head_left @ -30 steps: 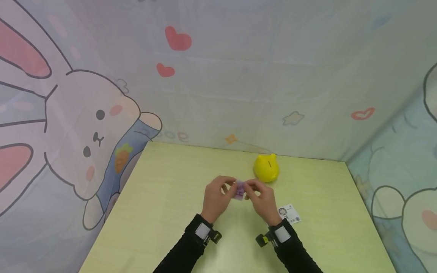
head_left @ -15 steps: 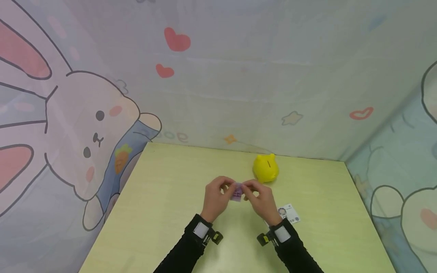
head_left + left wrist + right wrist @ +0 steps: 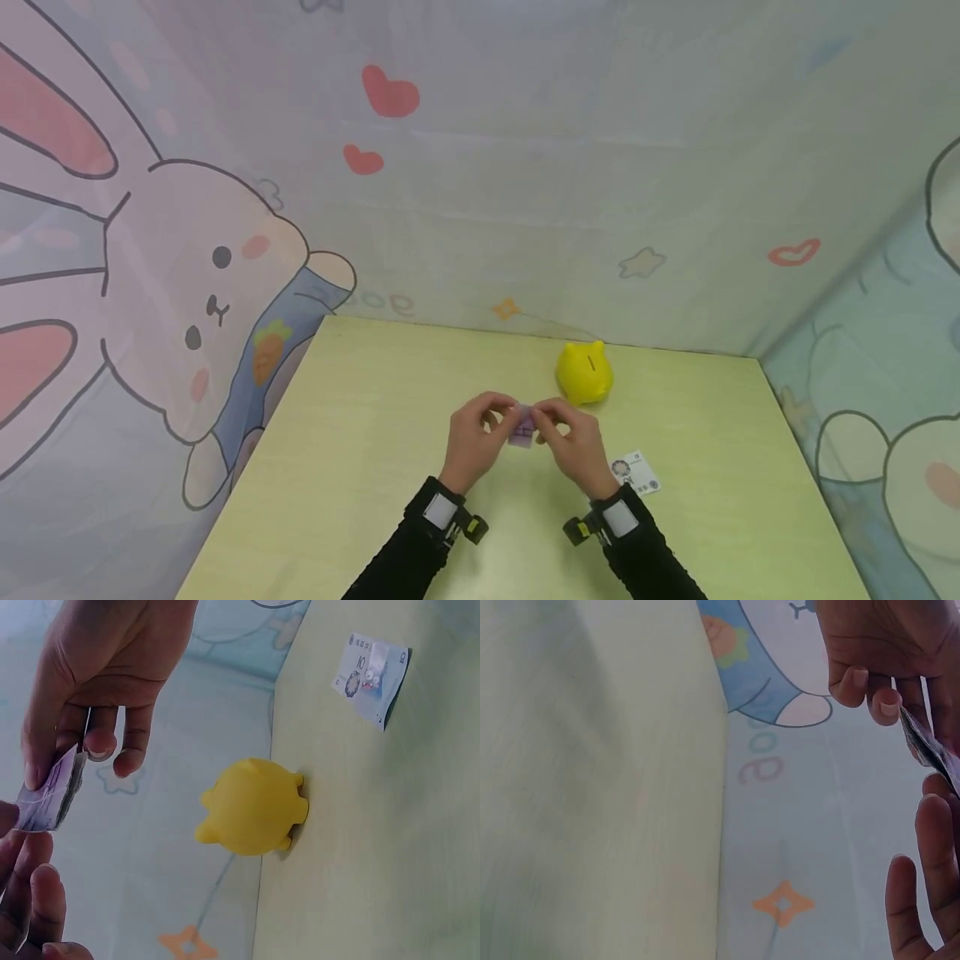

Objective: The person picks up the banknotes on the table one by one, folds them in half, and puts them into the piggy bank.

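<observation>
A small purple folded banknote [image 3: 522,427] is held up between both hands over the table. The left hand [image 3: 474,437] pinches its left side between thumb and fingertips, and the right hand [image 3: 576,442] pinches its right side the same way. In the left wrist view the folded banknote [image 3: 51,796] shows several layers at its edge. Just beyond the hands stands a yellow piggy bank [image 3: 584,372] with a dark slot on top. Another banknote [image 3: 636,472], pale and marked 10, lies flat beside the right wrist, partly hidden by it.
The pale yellow-green table [image 3: 360,433] meets a cartoon-printed cloth wall [image 3: 510,233] along its back edge. In the left wrist view the piggy bank [image 3: 253,807] stands close to that edge, and the pale banknote [image 3: 371,679] has a slightly lifted edge.
Both hands stay in nearly the same place with small finger movements. The purple banknote has turned slightly and less of it shows between the fingertips.
</observation>
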The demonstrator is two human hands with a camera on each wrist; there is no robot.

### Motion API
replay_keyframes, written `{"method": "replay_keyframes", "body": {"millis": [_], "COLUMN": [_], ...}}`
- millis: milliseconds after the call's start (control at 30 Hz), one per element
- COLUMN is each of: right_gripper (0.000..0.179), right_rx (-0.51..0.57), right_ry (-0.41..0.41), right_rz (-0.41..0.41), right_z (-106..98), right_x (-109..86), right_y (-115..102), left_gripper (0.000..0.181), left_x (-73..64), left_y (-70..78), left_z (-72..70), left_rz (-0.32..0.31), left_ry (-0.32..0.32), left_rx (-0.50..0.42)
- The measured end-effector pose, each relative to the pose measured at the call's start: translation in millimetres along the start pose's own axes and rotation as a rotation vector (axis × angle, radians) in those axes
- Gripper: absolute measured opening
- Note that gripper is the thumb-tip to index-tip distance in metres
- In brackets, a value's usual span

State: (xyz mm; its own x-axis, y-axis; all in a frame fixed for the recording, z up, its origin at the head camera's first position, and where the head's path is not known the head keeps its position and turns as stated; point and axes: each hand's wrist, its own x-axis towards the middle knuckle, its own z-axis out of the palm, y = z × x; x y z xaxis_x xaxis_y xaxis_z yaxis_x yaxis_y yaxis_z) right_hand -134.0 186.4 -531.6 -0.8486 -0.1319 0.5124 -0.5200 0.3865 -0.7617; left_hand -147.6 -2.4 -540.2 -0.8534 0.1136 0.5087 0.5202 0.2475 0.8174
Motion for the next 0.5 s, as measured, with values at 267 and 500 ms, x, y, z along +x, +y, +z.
{"method": "replay_keyframes", "body": {"millis": [267, 500], "right_gripper": [0.007, 0.008], "right_rx": [0.045, 0.064], "right_ry": [0.037, 0.083], "right_rz": [0.016, 0.042], "right_z": [1.1, 4.2], "right_x": [-0.3, -0.4], "right_y": [2.5, 0.4], "left_gripper": [0.008, 0.009], "left_x": [-5.3, -10.1], "left_y": [-2.5, -7.5], "left_z": [0.5, 4.1], "left_rz": [-0.042, -0.051], "left_ry": [0.0, 0.008], "left_rx": [-0.016, -0.035]}}
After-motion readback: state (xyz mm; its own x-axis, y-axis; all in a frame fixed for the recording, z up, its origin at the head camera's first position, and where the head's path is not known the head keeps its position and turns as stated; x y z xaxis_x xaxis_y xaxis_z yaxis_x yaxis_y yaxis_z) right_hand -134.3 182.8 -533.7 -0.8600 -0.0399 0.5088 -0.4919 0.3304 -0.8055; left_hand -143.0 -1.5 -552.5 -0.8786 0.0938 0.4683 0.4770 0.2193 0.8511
